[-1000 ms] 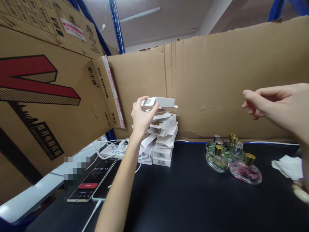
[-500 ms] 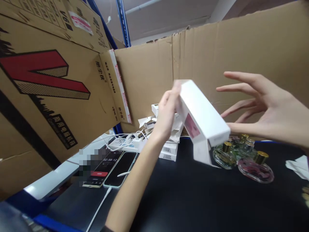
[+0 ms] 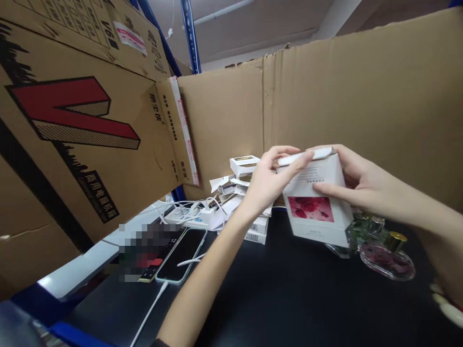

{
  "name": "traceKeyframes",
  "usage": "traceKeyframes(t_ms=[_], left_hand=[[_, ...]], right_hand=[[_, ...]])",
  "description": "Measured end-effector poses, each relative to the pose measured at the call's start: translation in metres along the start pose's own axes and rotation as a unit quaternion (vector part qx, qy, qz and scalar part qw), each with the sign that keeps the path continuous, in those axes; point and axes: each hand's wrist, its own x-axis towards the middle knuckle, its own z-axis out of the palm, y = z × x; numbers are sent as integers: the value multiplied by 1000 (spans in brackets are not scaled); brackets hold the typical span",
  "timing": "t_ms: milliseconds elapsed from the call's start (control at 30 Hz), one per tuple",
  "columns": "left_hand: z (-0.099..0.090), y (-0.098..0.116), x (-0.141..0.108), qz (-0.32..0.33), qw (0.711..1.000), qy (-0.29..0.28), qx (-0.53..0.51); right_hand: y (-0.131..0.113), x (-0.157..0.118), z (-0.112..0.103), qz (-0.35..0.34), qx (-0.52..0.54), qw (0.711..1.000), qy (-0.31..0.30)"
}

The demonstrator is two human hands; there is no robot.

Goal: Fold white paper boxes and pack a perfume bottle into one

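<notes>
A white box (image 3: 314,229) with a pink rose picture is held up above the black table (image 3: 275,299), its printed side facing me. My left hand (image 3: 269,180) grips its upper left, with the thumb lying along the flap at the top edge. On the right side my right hand (image 3: 356,173) is closed around the box, thumb across the printed front and the other fingers hidden behind it. Behind and below the box stand several glass perfume bottles, among them a pink one with a gold cap (image 3: 387,260).
White boxes and torn packaging (image 3: 249,212) are piled at the back, beside a power strip (image 3: 195,219) with plugs and cables. Phones (image 3: 181,255) lie at the left with a white charging cable. Cardboard walls (image 3: 224,120) enclose the back and left.
My right hand, spread in the air before, has come down onto the box. The box has turned more upright and dropped lower, and its bottom flap no longer hangs open in view.
</notes>
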Motion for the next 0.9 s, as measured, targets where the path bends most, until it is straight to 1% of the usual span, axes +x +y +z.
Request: traceKeyframes(t_ms=[67,167,267,333,400,467,600,733,900], left_hand=[[-3,1,1,11,1000,-11,-9],[-3,0,1,45,996,-51,-53],[-1,-3,0,67,993,-59,-77],[-2,-4,0,59,993,-59,-82],[-5,-4,0,51,994,-64,-79],[-9,-4,-1,55,994,-71,-68],[-14,-4,-2,67,991,-107,-34],[-15,-4,-3,85,989,-117,2],[-16,-2,-3,91,987,-131,13]], right_hand=[[2,3,2,-18,62,997,37],[2,6,8,-37,118,987,101],[1,7,13,-37,135,980,141],[0,8,13,-34,133,975,173],[-1,8,11,-29,127,973,192],[-2,8,8,-27,120,973,194],[-4,7,6,-25,109,975,190],[-4,7,4,-10,141,972,188],[-5,5,3,-4,156,976,150]])
